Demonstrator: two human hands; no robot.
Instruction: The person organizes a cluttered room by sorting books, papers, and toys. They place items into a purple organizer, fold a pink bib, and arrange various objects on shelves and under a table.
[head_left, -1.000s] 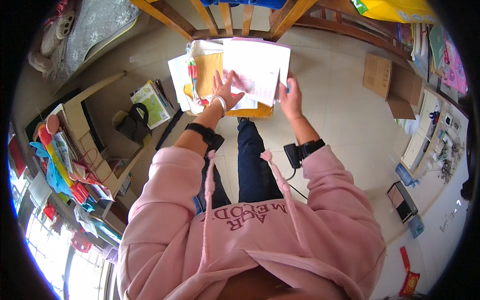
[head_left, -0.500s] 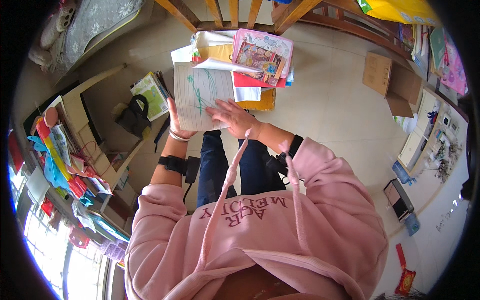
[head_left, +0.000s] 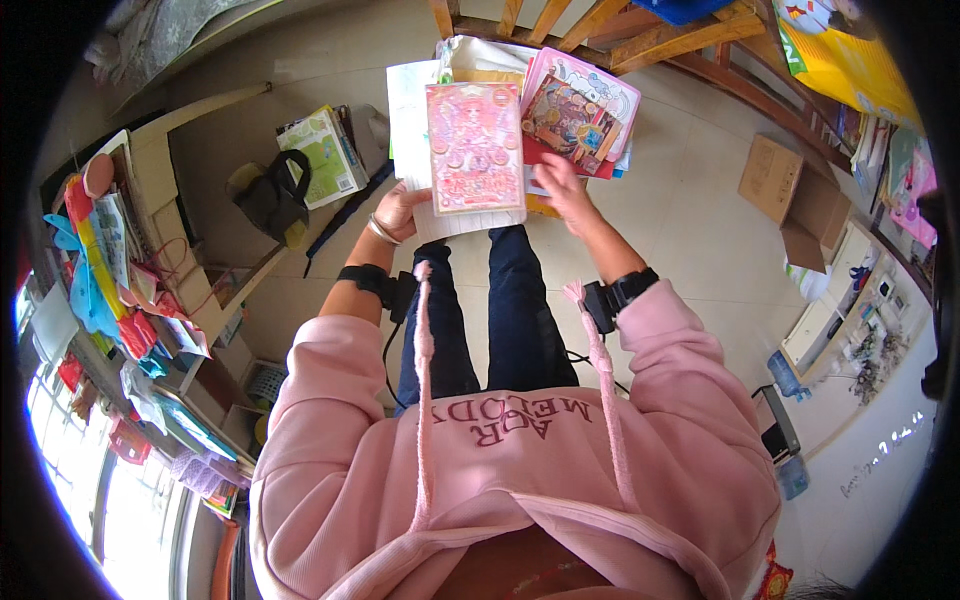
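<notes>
A person in a pink hooded sweatshirt (head_left: 520, 470) and dark blue jeans (head_left: 500, 310) sits over a pale tiled floor (head_left: 690, 220), seen from above. Beyond the knees, at twelve o'clock, stands a wooden chair frame (head_left: 600, 40). At nine o'clock a cardboard stand (head_left: 170, 200) carries bright papers and toys, with a green-covered book (head_left: 320, 155) and a black bag (head_left: 270, 195) lying beside it. At two o'clock a brown cardboard box (head_left: 785, 190) sits open on the floor.

Over the knees rests a loose stack of papers and books (head_left: 480, 70). The left hand (head_left: 400, 212) is closed on the lower left edge of a pink sticker sheet (head_left: 475, 148), a tall rectangle printed with round badges, held upright at twelve o'clock with white paper behind it. Just to its right, touching it, lies a pink picture book (head_left: 580, 110) with a cartoon cover, tilted on the stack. The right hand (head_left: 560, 185) rests on the stack below that book, fingers bent against the pages; whether it grips them cannot be told. Each wrist wears a black strapped device (head_left: 620, 295).
</notes>
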